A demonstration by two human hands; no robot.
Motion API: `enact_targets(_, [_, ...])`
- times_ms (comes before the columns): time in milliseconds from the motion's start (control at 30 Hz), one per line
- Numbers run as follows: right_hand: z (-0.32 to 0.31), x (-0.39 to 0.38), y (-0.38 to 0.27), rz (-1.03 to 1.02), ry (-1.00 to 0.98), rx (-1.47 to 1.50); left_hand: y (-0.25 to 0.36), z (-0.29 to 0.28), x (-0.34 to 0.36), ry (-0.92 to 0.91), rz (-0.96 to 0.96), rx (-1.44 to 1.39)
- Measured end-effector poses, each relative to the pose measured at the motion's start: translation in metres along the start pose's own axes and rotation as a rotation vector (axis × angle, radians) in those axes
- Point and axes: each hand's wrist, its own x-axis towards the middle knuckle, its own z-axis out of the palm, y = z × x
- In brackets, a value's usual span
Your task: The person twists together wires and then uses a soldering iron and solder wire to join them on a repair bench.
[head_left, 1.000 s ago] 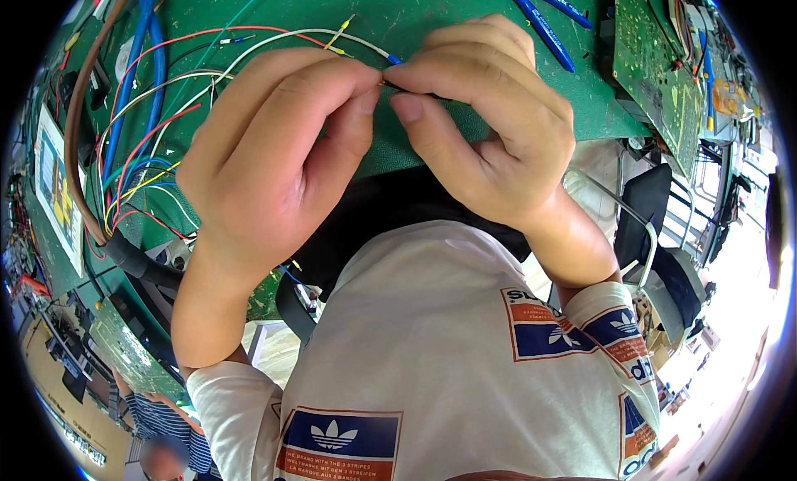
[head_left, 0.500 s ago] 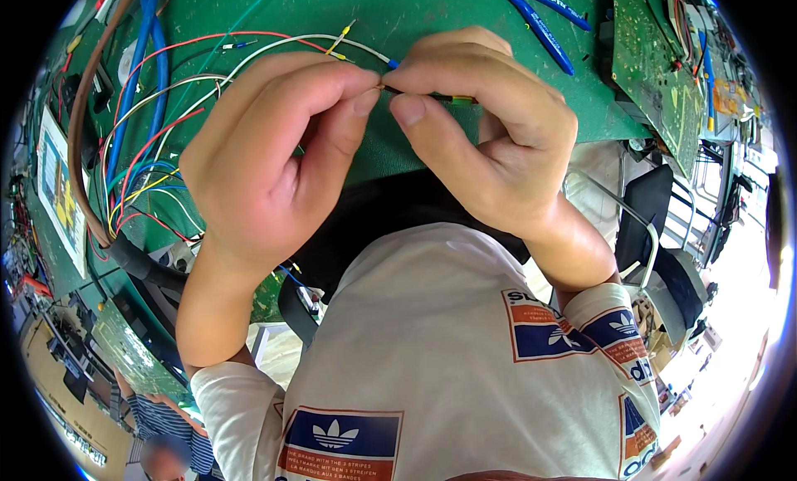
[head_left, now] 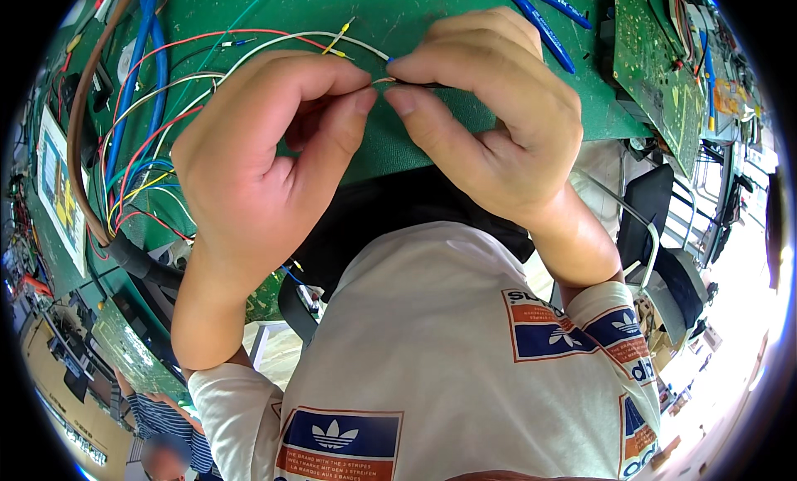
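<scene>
Over the near part of the desk point(head_left: 390, 145), a wire point(head_left: 383, 80) is held between the left grip point(head_left: 266, 141) and the right grip point(head_left: 506, 120). To the left, loose wires point(head_left: 119, 197) are spread across the desk, partly covered by the left grip. Farther left, a cable point(head_left: 76, 124) is run alongside them, and a sheet point(head_left: 60, 190) is placed by the desk's left edge. Pliers point(head_left: 544, 34) are laid beyond the right grip, toward the desk's far edge. Right of these, a circuit board point(head_left: 643, 66) is set at the desk's right end. A chair point(head_left: 643, 203) is stationed behind the right grip, off the desk's near edge.
</scene>
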Motion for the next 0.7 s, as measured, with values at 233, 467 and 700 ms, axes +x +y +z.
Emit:
enact_targets(233, [-0.005, 0.003, 0.008, -0.12, -0.083, -0.095, 0.004, 0.002, 0.001, -0.001, 0.005, 0.069])
enact_targets(467, [-0.006, 0.006, 0.01, -0.104, -0.11, -0.08, 0.01, 0.0, 0.007, -0.055, 0.013, 0.15])
enact_targets(700, [-0.013, 0.01, 0.007, -0.1, -0.168, -0.051, 0.011, -0.006, 0.012, -0.136, -0.053, 0.104])
